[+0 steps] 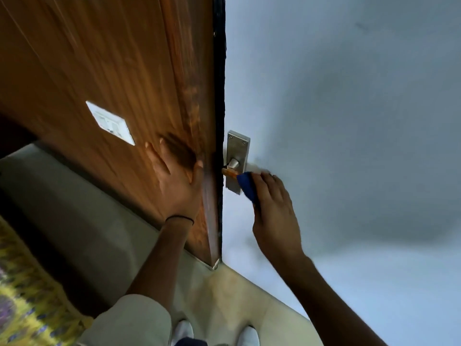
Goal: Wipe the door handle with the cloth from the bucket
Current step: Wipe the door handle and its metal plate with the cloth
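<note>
Your left hand (174, 181) lies flat against the brown wooden door (119, 78), palm on the wood and fingers spread, grasping nothing. A thin dark band (179, 218) circles that wrist. The thumb reaches toward the door's dark edge (219, 71), which runs top to bottom through the middle of the view.

Your right hand (274, 211) is clenched around a blue cloth (246, 184), with the fingers curled over it and only a folded corner showing at the front. You press the cloth against the outer end of the door handle (230, 171). The handle's lever looks orange-brown where it shows, and its far tip is hidden under the cloth. The lever comes out of a round metal hub (234, 163) set in a tall silver plate (238, 146), which has 2 screws visible near its top. The plate sits on the pale grey-white side of the door (336, 108), just beside the dark edge.

On the wooden face, a white rectangular sticker or plate (110, 123) sits up and to the left of your left hand; its markings are too blurred to read. Below, the floor (224, 295) is pale tile. You can see 2 white shoes (248, 335) at the bottom edge, and a yellow patterned rug (27, 295) at the lower left. A light sleeve (134, 320) covers your left upper arm.
</note>
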Available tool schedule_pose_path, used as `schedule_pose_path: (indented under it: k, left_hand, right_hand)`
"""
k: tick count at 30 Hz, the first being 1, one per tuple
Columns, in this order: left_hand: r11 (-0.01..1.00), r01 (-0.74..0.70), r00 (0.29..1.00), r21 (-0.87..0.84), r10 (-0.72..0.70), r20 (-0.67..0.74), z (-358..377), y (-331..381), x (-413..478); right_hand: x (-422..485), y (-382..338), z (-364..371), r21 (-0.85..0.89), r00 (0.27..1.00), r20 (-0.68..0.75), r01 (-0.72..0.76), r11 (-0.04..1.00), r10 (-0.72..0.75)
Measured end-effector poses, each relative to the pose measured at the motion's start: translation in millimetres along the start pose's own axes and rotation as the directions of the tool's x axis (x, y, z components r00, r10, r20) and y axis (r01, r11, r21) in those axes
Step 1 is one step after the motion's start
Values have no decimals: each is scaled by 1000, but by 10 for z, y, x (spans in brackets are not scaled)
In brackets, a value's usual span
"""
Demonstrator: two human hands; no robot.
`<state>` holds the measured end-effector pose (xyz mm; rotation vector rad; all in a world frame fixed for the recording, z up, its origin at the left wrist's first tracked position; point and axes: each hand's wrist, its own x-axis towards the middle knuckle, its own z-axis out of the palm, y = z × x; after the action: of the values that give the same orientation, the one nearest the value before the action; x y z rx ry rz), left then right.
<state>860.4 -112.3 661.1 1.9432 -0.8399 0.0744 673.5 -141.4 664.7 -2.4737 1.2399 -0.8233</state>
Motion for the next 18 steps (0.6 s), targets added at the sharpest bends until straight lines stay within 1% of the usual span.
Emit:
schedule_pose_path:
  k: [2, 4, 6, 9, 12, 14, 16, 18]
  left_hand:
    - [991, -102, 994, 85, 104, -17, 56, -12, 123]
    - [970, -176, 983, 167, 183, -26, 116, -46, 199]
    - [961, -202, 975, 188, 215, -50, 146, -71, 222]
    - [956, -222, 969, 189, 238, -63, 179, -161, 235]
    - [962, -245, 966, 118, 252, -51, 180, -202, 249]
    - [968, -248, 968, 40, 249, -40, 170, -201, 260]
    - [969, -245, 969, -14, 245, -34, 172, -192, 262]
    - [971, -230, 973, -68, 229, -17, 189, -195, 277]
  right_hand:
    - [-56, -80, 112, -93, 999, -23, -50, 994, 48]
    - [-35, -157, 184, -118, 995, -71, -85, 989, 77]
    - [73, -222, 256, -142, 993, -90, -90, 986, 77]
    - [284, -367, 386, -162, 995, -79, -79, 984, 67]
    - [315, -354, 352, -186, 1000, -28, 0, 983, -5]
    - [247, -230, 223, -156, 999, -16, 30, 987, -33]
    - [171, -139, 89, -116, 999, -48, 6, 993, -11]
    - [196, -168, 74, -116, 998, -62, -33, 993, 26]
